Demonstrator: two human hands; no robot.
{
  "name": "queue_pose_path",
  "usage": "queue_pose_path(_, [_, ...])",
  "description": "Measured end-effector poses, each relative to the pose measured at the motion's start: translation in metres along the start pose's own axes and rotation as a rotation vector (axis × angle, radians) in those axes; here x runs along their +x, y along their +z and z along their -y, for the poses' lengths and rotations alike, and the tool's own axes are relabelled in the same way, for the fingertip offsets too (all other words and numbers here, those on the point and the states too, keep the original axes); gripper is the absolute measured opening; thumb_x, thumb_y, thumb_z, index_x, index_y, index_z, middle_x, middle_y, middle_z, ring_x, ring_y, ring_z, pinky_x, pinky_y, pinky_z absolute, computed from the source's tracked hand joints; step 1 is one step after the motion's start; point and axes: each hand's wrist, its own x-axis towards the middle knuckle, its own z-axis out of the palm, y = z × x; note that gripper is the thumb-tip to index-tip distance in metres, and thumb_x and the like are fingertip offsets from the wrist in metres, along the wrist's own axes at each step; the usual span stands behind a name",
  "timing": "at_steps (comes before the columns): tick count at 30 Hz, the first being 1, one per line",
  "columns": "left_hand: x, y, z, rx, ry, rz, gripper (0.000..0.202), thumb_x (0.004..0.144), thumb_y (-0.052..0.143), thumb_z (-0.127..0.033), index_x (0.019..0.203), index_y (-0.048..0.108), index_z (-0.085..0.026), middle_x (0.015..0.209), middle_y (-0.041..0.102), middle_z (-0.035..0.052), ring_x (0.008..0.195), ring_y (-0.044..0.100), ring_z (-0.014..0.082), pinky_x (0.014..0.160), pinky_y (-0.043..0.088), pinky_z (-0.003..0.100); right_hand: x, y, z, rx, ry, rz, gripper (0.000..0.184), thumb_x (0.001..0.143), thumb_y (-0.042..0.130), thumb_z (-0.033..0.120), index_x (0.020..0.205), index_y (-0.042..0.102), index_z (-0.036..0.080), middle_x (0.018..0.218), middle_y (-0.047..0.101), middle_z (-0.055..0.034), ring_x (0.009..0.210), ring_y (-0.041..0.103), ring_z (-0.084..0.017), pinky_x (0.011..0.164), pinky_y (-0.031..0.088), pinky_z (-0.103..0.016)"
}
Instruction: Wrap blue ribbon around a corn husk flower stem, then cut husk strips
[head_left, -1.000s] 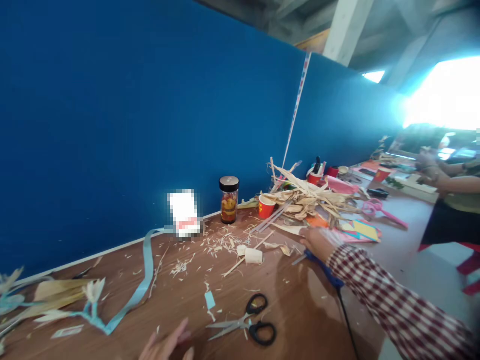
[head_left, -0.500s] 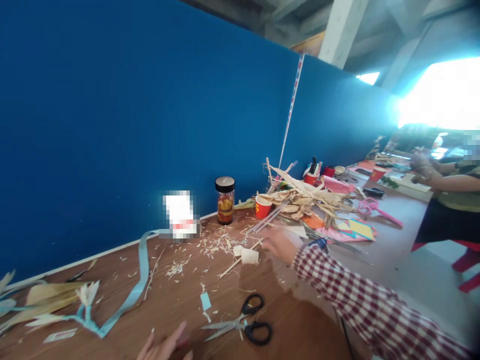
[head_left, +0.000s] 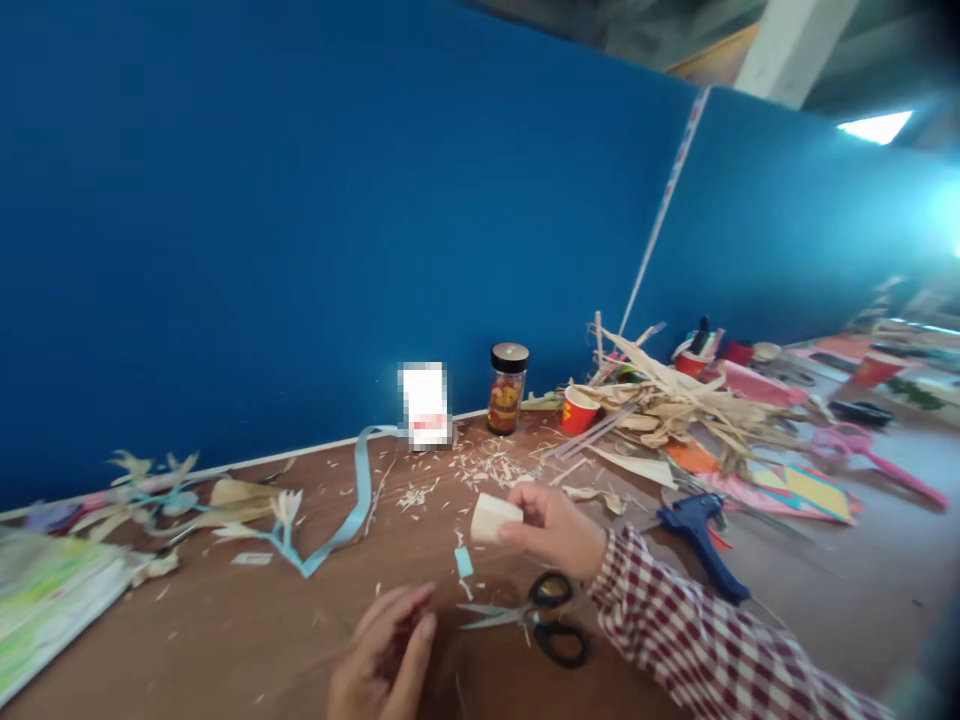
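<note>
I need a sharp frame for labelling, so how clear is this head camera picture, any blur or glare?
Head view: the right hand and its pale roll are fairly sharp; the left hand is motion-blurred; the far right end of the table smears; the ceiling light glares, and the right corners go dark.

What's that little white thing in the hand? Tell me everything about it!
It is a small cream-white rolled strip, perhaps dried husk or paper, shaped like a short, stubby tube. The right hand pinches one end in its fingertips and holds it tilted sideways above the brown wooden table. Nothing else touches it.
</note>
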Motion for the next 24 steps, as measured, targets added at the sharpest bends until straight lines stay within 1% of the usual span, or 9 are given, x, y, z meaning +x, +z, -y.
queue_pose_path(1, [0.002,-0.001,-0.005,-0.085,-0.069,-0.022,0.029,0.07,0.062,-0.037,0.093,0.067,-0.02,0.096,0.067,0.0082,0.084,0.063,0.0217,0.071,0.053,0.029,-0.001,0.013,0.008,0.179,0.008,0.071,0.019,0.075,0.058,0.032,0.079,0.05,0.015,0.062,0.053,0.0039,0.053,0.047,-0.008,0.048,0.036,-0.018])
queue_pose_path(2, [0.004,-0.002,-0.009,-0.182,-0.149,0.022,0.034,0.071,0.061,-0.037,0.101,0.064,-0.019,0.101,0.066,0.0091,0.086,0.063,0.0218,0.073,0.053,0.031,-0.003,0.026,0.016,0.318,0.023,0.123,0.02,0.074,0.059,0.033,0.079,0.05,0.016,0.062,0.052,0.0044,0.053,0.046,-0.008,0.048,0.035,-0.018])
queue_pose_path(3, [0.005,-0.002,-0.012,-0.276,-0.204,0.046,0.037,0.072,0.06,-0.038,0.103,0.062,-0.018,0.099,0.066,0.0097,0.083,0.063,0.0215,0.073,0.052,0.032,-0.005,0.038,0.022,0.408,0.025,0.161,0.021,0.072,0.061,0.033,0.078,0.05,0.016,0.062,0.05,0.0048,0.053,0.044,-0.007,0.048,0.035,-0.017])
queue_pose_path(5, [0.007,-0.003,-0.015,-0.373,-0.31,0.059,0.035,0.072,0.06,-0.038,0.098,0.064,-0.014,0.088,0.068,0.009,0.076,0.063,0.0197,0.071,0.052,0.031,-0.008,0.057,0.033,0.469,0.017,0.189,0.02,0.071,0.063,0.032,0.075,0.053,0.016,0.06,0.048,0.0052,0.053,0.041,-0.007,0.049,0.033,-0.018])
queue_pose_path(8, [0.004,-0.003,-0.012,-0.371,-0.366,-0.014,0.029,0.074,0.058,-0.039,0.085,0.066,-0.013,0.072,0.066,0.0054,0.064,0.058,0.0159,0.057,0.049,0.024,-0.01,0.074,0.038,0.467,-0.001,0.159,0.019,0.073,0.061,0.033,0.073,0.055,0.015,0.059,0.046,0.005,0.054,0.04,-0.008,0.05,0.032,-0.018])
queue_pose_path(11, [0.001,-0.002,-0.006,-0.34,-0.372,-0.035,0.028,0.076,0.057,-0.039,0.086,0.065,-0.013,0.064,0.061,0.001,0.052,0.05,0.0103,0.046,0.04,0.019,-0.011,0.08,0.035,0.536,0.029,0.129,0.021,0.079,0.055,0.035,0.077,0.056,0.015,0.059,0.047,0.0043,0.054,0.042,-0.008,0.05,0.033,-0.019])
queue_pose_path(15, [-0.001,-0.001,-0.002,-0.277,-0.402,-0.035,0.033,0.078,0.053,-0.041,0.092,0.064,-0.014,0.045,0.046,-0.0058,0.04,0.039,0.0073,0.04,0.031,0.017,-0.015,0.082,0.03,0.553,0.095,0.081,0.024,0.084,0.047,0.037,0.077,0.055,0.015,0.057,0.047,0.0041,0.049,0.044,-0.007,0.048,0.036,-0.018])
queue_pose_path(20, [0.0,-0.001,0.0,-0.325,-0.478,0.098,0.033,0.072,0.06,-0.041,0.089,0.063,-0.013,0.052,0.05,-0.0049,0.037,0.033,0.0041,0.037,0.025,0.016,-0.015,0.085,0.025,0.6,0.19,0.074,0.027,0.084,0.045,0.042,0.078,0.05,0.016,0.054,0.048,0.0052,0.045,0.046,-0.007,0.044,0.038,-0.017])
queue_pose_path(24, [0.0,-0.002,0.006,-0.357,-0.479,0.044,0.03,0.075,0.058,-0.041,0.079,0.061,-0.012,0.048,0.046,-0.0059,0.037,0.031,0.0035,0.037,0.024,0.016,-0.014,0.089,0.022,0.698,0.209,0.155,0.03,0.085,0.041,0.044,0.086,0.05,0.016,0.059,0.054,0.0027,0.049,0.052,-0.008,0.043,0.039,-0.017])
